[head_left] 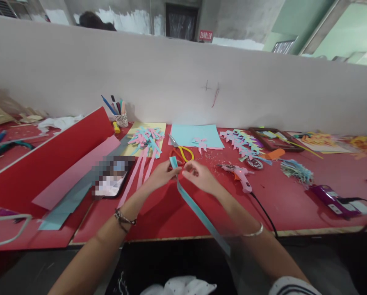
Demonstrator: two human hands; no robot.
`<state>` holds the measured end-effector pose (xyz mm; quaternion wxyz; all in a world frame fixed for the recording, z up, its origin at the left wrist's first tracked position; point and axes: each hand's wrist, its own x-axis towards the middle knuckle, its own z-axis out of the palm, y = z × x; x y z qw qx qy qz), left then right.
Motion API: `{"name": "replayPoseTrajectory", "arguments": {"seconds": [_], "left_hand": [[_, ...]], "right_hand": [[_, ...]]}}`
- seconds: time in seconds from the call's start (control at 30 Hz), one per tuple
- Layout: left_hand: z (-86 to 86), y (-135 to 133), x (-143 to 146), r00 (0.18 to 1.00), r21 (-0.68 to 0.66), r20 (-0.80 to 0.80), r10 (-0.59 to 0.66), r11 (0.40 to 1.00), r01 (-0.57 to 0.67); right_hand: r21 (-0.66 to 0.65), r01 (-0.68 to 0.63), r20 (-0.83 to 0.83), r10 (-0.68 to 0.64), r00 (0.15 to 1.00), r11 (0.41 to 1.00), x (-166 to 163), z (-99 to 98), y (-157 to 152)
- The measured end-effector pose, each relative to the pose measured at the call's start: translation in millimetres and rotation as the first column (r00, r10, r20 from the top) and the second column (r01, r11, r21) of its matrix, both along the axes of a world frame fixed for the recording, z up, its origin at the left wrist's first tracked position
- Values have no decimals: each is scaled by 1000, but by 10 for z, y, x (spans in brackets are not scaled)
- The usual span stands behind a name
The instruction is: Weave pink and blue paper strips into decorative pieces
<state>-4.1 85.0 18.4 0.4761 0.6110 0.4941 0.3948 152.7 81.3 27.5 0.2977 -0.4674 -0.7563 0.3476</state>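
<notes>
A long light-blue paper strip runs from between my hands down toward my lap. My left hand pinches its folded upper end above the red table. My right hand pinches the strip just beside it, fingers closed. Both hands hover a little above the table, near the orange and yellow scissors.
A pink glue gun with a black cord lies right of my hands. Folded pink and blue paper pieces sit on yellow paper, more lie further right. A phone, red card sheet, pen cup, purple device.
</notes>
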Motion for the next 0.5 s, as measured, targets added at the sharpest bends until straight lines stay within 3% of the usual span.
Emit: {"name": "replayPoseTrajectory", "arguments": {"seconds": [0.07,0.2,0.5], "left_hand": [[-52,55,68,999,10,-33,-41,999,41],[-183,125,172,999,-41,23,-22,999,23],[-224,136,192,992,-183,120,42,983,-19]], "right_hand": [[10,40,-120,-39,992,999,-41,-17,197],[-23,74,-149,-76,986,997,-117,-106,453],[-172,95,-206,-130,970,980,-119,-276,474]]}}
